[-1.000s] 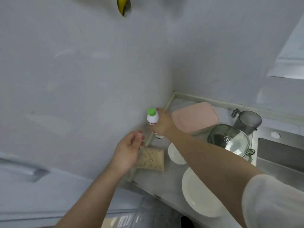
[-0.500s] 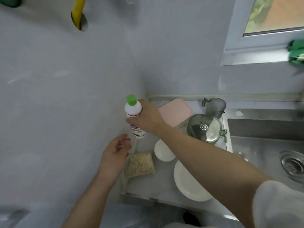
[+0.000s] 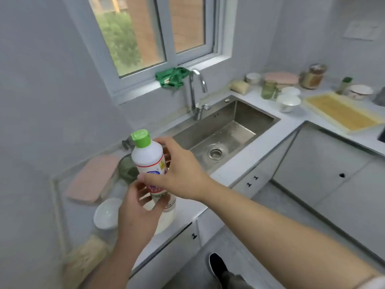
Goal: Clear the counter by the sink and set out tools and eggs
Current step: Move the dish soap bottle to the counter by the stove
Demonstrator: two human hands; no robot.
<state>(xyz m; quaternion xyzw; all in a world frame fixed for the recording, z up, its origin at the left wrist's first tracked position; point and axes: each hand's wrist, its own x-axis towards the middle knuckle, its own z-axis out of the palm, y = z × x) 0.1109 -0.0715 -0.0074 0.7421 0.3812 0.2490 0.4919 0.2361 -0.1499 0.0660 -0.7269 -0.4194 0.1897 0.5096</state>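
Observation:
A white bottle [image 3: 148, 157] with a green cap and a red-and-blue label is held upright in the air above the counter left of the sink [image 3: 225, 130]. My right hand [image 3: 179, 174] grips its middle from the right. My left hand [image 3: 139, 207] holds its lower part from below, fingers curled round the label. On the counter under the hands lie a pink-lidded box [image 3: 91, 180], a green glass lid [image 3: 127, 170], a small white bowl [image 3: 106, 213], a white plate partly hidden by my hands, and a bag of grain [image 3: 83, 257].
Faucet [image 3: 195, 88] and green cloth [image 3: 173, 77] stand behind the sink under the window. The right counter holds white bowls [image 3: 288, 102], a green glass cup [image 3: 268, 89], a jar [image 3: 312, 77], a pink lid and a yellow tray [image 3: 341, 112]. My shoe [image 3: 217, 265] is on the floor.
The view swung right from the wall corner to the sink and right counter. The bottle rose off the counter, and my left hand came up and took hold of its lower part.

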